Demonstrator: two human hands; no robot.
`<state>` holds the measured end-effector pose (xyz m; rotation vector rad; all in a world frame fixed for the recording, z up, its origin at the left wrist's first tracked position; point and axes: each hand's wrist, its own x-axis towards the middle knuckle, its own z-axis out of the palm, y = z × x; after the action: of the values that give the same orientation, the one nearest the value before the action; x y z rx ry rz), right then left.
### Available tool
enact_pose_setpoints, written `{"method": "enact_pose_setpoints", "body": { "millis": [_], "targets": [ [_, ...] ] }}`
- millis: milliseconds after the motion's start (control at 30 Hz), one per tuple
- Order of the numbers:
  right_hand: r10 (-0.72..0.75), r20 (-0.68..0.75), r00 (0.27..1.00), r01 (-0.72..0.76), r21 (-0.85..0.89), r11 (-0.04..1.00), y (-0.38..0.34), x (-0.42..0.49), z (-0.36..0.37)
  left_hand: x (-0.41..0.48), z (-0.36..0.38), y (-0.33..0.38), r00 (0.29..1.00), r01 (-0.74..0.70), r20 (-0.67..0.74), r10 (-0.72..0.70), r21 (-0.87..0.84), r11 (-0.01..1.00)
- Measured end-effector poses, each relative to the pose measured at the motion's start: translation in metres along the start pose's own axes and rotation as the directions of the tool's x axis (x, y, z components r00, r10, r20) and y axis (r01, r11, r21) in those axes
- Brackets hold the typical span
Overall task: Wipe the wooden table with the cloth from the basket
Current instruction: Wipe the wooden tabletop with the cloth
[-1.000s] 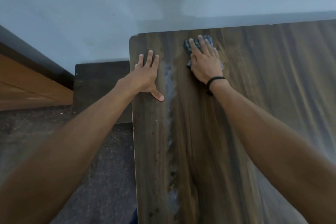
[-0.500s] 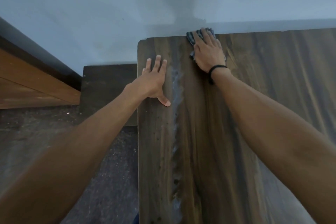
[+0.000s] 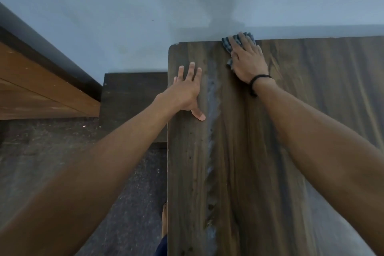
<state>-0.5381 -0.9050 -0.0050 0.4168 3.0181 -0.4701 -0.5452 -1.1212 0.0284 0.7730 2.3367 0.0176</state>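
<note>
Cloth [image 3: 228, 44]: grey checked, bunched under the right hand [image 3: 247, 61] at the far edge of the desk [image 3: 270, 151], hard against the wall [image 3: 124, 16]; only its far and left fringes show past the fingers. Right hand: the grip is flat, not a pinch, palm down, fingers spread slightly and pressing the cloth onto the wood; a dark band [image 3: 256, 81] sits at the wrist. Left hand [image 3: 187, 91]: empty, laid open and flat on the desk near its left edge, thumb out toward the right, touching nothing but wood, seemingly a brace. Streak [image 3: 212, 131]: a pale smeared line running near-to-far, long axis along the desk's grain, lying between the two hands, just left of the cloth and just right of the left thumb. Relation that governs the coming stroke: the streak and the unwiped strip lie left and near of the cloth, so the right hand, already loaded, is the one to draw back along that axis. Basket: not in view
</note>
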Motion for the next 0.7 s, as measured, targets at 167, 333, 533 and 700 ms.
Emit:
{"method": "enact_pose_setpoints", "body": {
  "millis": [167, 333, 533, 700],
  "targets": [
    [-0.162, 0.038, 0.986, 0.162, -0.008, 0.987, -0.017, -0.025, 0.019, -0.012, 0.008, -0.004, 0.998, 0.010, -0.058, -0.012, -0.025, 1.000],
    [-0.048, -0.006, 0.999, 0.048, -0.029, 0.998, -0.034, -0.038, 0.022, -0.024, 0.024, -0.011, 0.999, 0.009, -0.050, -0.013, -0.073, 0.997],
    [-0.061, -0.022, 0.998, 0.060, -0.038, 0.997, -0.014, -0.025, 0.015, -0.024, 0.028, -0.011, 0.998, -0.008, -0.065, 0.005, -0.054, 0.999],
    [-0.147, 0.035, 0.988, 0.148, -0.022, 0.989, -0.043, -0.027, 0.028, -0.025, 0.030, -0.010, 0.998, 0.000, -0.063, -0.003, -0.052, 0.999]
  ]
}}
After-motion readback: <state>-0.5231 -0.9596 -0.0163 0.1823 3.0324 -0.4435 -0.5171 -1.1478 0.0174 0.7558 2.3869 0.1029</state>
